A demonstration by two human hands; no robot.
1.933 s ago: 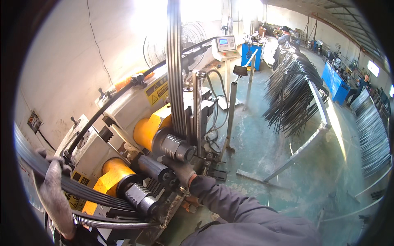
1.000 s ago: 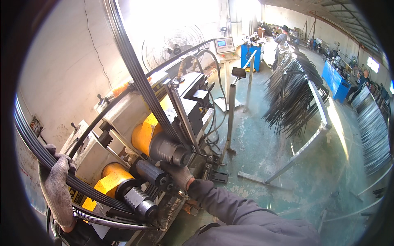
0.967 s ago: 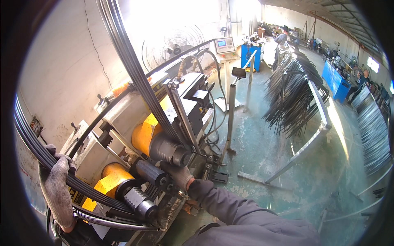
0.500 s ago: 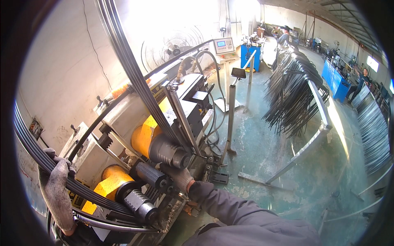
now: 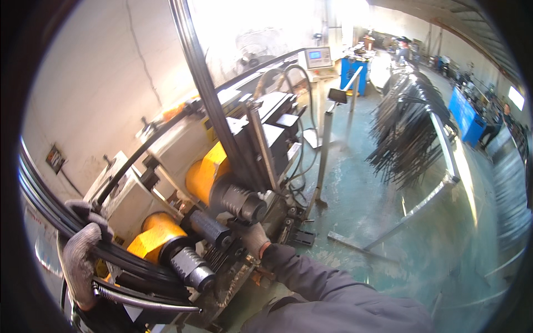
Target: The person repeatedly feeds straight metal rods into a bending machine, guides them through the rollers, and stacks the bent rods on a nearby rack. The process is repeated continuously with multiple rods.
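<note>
My left hand (image 5: pixel 83 261), in a grey knit glove, is closed around a bundle of black rods (image 5: pixel 50 208) at the left. These rods slope down past the lower ribbed roller (image 5: pixel 190 268), with a coil spring (image 5: pixel 144 298) below them. My right hand (image 5: pixel 254 238), also gloved, reaches in beside the upper ribbed roller (image 5: pixel 239 202) and a dark cylinder (image 5: pixel 208 227). Its fingers are largely hidden, so I cannot tell what they touch. A second run of black rods (image 5: pixel 206 83) rises steeply from behind the upper roller. Yellow blocks (image 5: pixel 214 166) sit behind both ribbed rollers.
Beyond the machine stand a control box (image 5: pixel 317 57) with a small screen and a metal post (image 5: pixel 325 150). Many bent black rods (image 5: pixel 411 127) hang on a metal rack (image 5: pixel 444 144) at the right. A blue machine (image 5: pixel 469 116) and other people are farther off.
The view has shifted, so the machine appears farther right. Relative to the rollers, the lower rods and spring have moved slightly left with my left hand. My right hand stays beside the rollers.
</note>
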